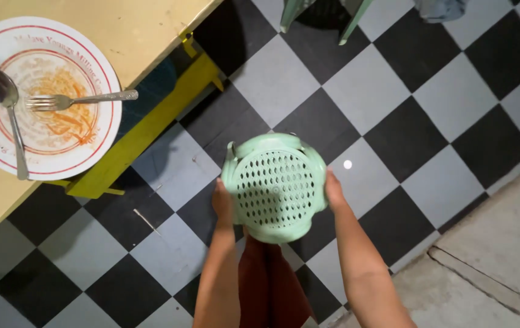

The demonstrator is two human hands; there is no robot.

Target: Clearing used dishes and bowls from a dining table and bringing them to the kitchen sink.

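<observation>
Views: you have one only, worn on your head, so no second view overlaps it.
Facing: straight down past your forearms onto the checkered floor (393, 121).
Nearness: your left hand (222, 203) and right hand (334, 190) sit mid-frame, close below the lens, on the green stool (275, 185).
Upper left: the yellow table (144, 30) shows one corner, with a plate (99, 143) near its edge.
Lower right: a concrete slab (503, 255).

eatery or home dining area | used plate (99, 143) | table (144, 36) | checkered floor (405, 115)
</observation>
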